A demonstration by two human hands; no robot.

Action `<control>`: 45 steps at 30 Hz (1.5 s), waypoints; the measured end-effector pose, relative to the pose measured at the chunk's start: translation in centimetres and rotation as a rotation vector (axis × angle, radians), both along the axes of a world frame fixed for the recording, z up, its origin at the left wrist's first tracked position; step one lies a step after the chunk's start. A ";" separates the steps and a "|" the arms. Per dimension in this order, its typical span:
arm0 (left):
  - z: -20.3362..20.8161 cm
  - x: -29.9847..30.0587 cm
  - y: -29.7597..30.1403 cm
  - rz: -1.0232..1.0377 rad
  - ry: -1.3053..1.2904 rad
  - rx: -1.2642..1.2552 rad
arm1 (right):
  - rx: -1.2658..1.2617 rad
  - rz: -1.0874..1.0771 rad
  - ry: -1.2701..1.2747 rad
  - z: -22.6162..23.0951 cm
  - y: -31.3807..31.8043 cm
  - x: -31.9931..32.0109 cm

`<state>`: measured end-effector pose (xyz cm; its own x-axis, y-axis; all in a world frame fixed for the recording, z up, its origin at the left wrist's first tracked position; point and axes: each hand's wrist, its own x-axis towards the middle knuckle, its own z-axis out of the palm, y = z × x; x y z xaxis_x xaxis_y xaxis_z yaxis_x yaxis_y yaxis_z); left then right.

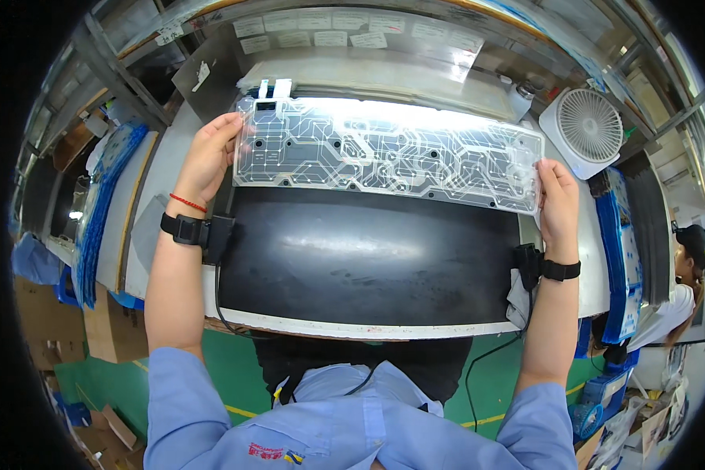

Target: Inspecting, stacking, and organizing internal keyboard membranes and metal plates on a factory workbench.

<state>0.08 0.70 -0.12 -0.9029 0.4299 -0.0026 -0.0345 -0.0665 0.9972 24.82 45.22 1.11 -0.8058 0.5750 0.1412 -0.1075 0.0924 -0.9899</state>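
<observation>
Circuit sheet (390, 157), one: long, transparent, rounded corners, pale branching traces and small dark dots; white tabs (283, 88) at its upper left. Held up over the far part of the mat, its right end lower than its left in view.

Left hand (214, 160), one: thumb and fingers pinched together on the sheet's left end, near the upper corner. Red cord (188, 204) and black strap (184, 229) at the wrist.

Right hand (558, 200), one: closed on the sheet's right edge, thumb apparently in front, though the fingers behind are partly hidden. Second black strap (562, 270) at the wrist.

Black mat (368, 258), one: broad, dark, glossy at centre, lying on the pale worktable (591, 258).

Grey cloth (517, 301), one: crumpled, at the mat's near right corner.

White fan (587, 124), one: round grille, beyond the right hand.

Blue-edged stacks, two: one at left (113, 211), one at right (623, 258).

Co-worker (674, 317), one: dark cap, pale top, far right.
</observation>
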 end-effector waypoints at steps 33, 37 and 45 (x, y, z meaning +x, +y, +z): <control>0.5 1.0 -0.7 0.008 0.281 0.165 | -0.028 0.035 0.303 -0.4 1.1 0.1; 1.6 1.8 0.6 0.009 0.240 0.021 | 0.057 -0.021 0.275 -0.3 0.8 0.0; -0.5 -1.7 -1.4 -0.103 0.084 0.168 | 0.033 -0.019 0.256 0.1 0.3 -0.1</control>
<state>-1.63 -0.66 -0.59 -0.8481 0.5081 0.1503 0.0330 -0.2324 0.9721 24.70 45.48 1.25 -0.7302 0.5817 0.3582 -0.3522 0.1288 -0.9270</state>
